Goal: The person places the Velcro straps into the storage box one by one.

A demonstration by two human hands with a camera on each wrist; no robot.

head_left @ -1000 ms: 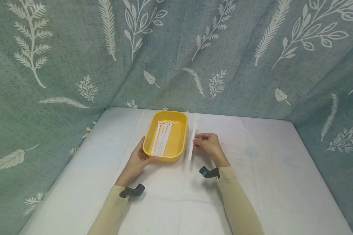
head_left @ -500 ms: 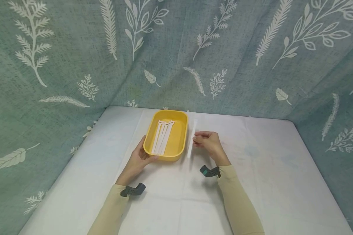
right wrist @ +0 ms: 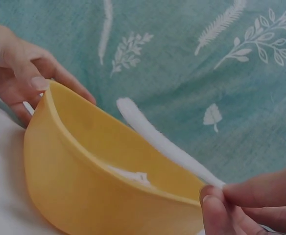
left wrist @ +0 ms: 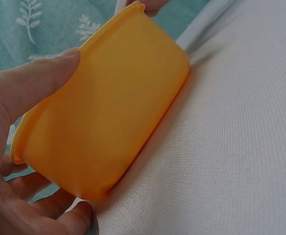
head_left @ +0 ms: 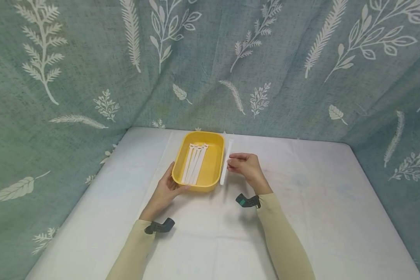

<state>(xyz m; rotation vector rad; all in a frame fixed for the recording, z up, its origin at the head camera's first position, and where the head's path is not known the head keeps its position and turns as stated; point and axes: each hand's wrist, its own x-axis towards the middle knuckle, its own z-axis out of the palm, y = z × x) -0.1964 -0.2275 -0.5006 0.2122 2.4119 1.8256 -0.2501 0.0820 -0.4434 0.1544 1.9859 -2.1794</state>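
A yellow plastic tray (head_left: 200, 188) stands on the white cloth, with several white hook-and-loop cable ties (head_left: 195, 165) lying lengthwise in its left half. My left hand (head_left: 164, 195) grips the tray's near left corner; in the left wrist view its thumb lies on the rim and its fingers curl round the side. Just off the right rim, my right hand (head_left: 246, 169) pinches another white cable tie (head_left: 224, 175) near its middle, between thumb and fingers. In the right wrist view that tie (right wrist: 165, 145) slants up beside the tray, and the tray wall mostly hides the ties inside.
A white cloth (head_left: 318, 217) covers the table. Green-blue curtains (head_left: 210, 77) with white leaf prints hang behind it and at both sides. A dark camera mount (head_left: 248, 201) sits on the right wrist, and another camera mount (head_left: 160, 226) on the left.
My right hand has moved slightly left and away from me, bringing the pinched cable tie nearer the tray's right rim. The left hand keeps its grip on the tray.
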